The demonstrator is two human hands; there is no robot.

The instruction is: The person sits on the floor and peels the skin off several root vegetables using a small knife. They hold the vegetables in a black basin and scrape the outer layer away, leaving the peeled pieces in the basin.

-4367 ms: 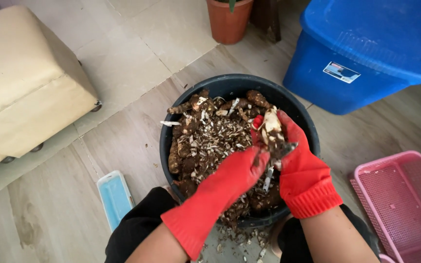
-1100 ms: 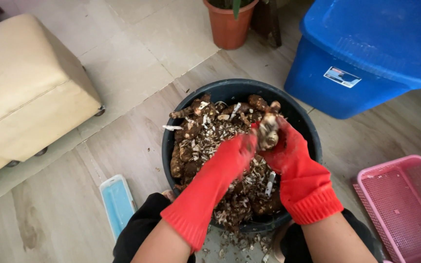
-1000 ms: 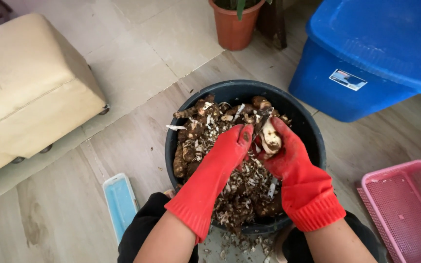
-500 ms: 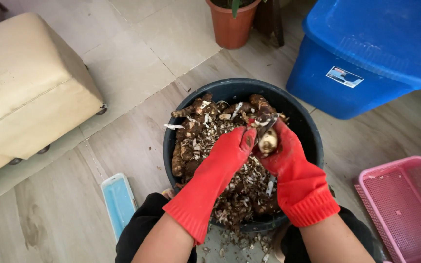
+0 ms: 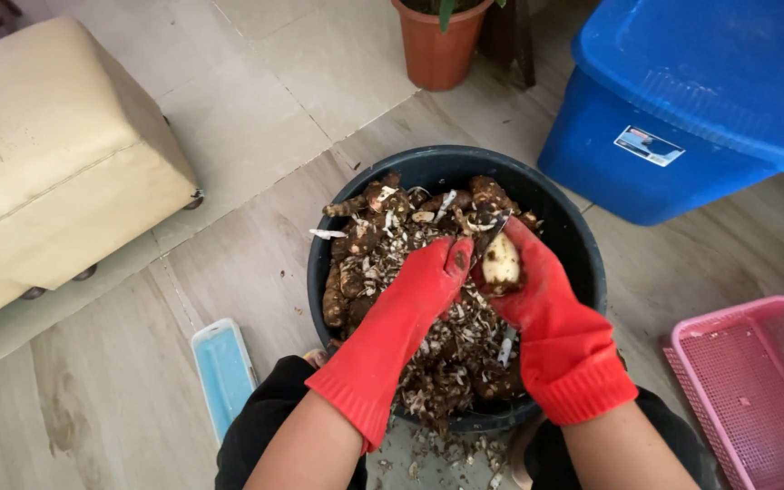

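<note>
Two red-gloved hands meet over the dark bucket (image 5: 592, 263): right hand (image 5: 537, 299) clamps a half-peeled root (image 5: 502, 263) steady, left hand (image 5: 428, 277) closes on a blade (image 5: 492, 234) so peelings drop inside.

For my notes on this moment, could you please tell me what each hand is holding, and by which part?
The right hand cups a pale, partly peeled root around its lower side. The left hand touches it from the left; a blade shows above, its holder unclear.

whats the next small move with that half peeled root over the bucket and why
Probably turn the root slightly in the right hand so a brown patch faces the blade by the left hand: its facing side already looks pale, and the dark bucket below catches scraps.
</note>
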